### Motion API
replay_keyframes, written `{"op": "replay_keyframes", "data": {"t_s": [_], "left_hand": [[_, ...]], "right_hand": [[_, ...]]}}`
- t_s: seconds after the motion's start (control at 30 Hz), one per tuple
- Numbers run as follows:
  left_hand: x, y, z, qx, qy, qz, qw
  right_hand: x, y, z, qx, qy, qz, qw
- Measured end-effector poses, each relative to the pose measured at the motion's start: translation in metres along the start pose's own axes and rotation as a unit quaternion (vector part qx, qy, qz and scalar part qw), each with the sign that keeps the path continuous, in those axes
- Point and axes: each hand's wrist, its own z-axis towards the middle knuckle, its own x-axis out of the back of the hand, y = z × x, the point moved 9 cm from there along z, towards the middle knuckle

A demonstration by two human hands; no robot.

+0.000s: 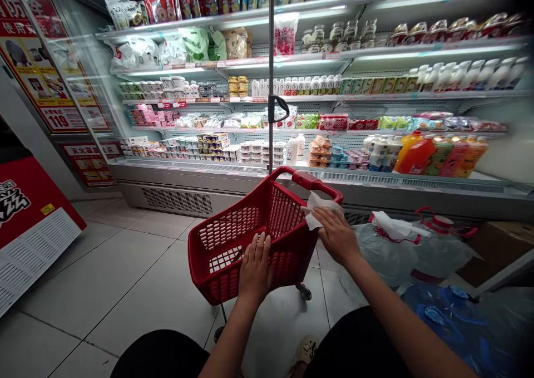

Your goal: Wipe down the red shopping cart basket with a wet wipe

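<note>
A red plastic shopping cart [250,222] on wheels stands on the tiled floor in front of me. My left hand [255,269] lies on its near side rim, fingers extended and holding nothing. At the cart's right end, my right hand [334,230] presses a white cloth or tissue [317,208] against the rim just below the red handle [315,182]. Its fingers rest together over the cloth, and part of the cloth is hidden under them.
Behind the cart runs a refrigerated display [233,172] with a glass door handle [278,109]. Large water bottles [384,255] and a cardboard box [496,244] stand at the right. A red-and-white freezer [37,222] is at the left.
</note>
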Motion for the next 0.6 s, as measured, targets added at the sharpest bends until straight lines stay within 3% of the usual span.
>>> {"op": "replay_keyframes", "data": {"t_s": [0.13, 0.23, 0.33, 0.5, 0.6], "left_hand": [[0.006, 0.015, 0.016, 0.030, 0.023, 0.009, 0.999], [-0.001, 0.038, 0.036, -0.021, 0.015, -0.023, 0.999], [-0.013, 0.050, 0.048, -0.069, -0.003, -0.055, 0.996], [-0.019, 0.045, 0.047, -0.081, -0.006, -0.078, 0.994], [-0.017, 0.044, 0.046, -0.074, -0.002, -0.086, 0.993]], "right_hand": [[-0.009, -0.043, -0.009, 0.063, -0.032, 0.037, 0.997], [-0.013, -0.059, -0.012, 0.096, -0.057, 0.050, 0.992], [-0.013, -0.035, -0.004, 0.085, -0.062, 0.033, 0.994], [-0.005, 0.042, 0.020, -0.009, -0.028, 0.007, 1.000], [-0.006, 0.044, 0.021, -0.018, -0.020, 0.023, 0.999]]}}
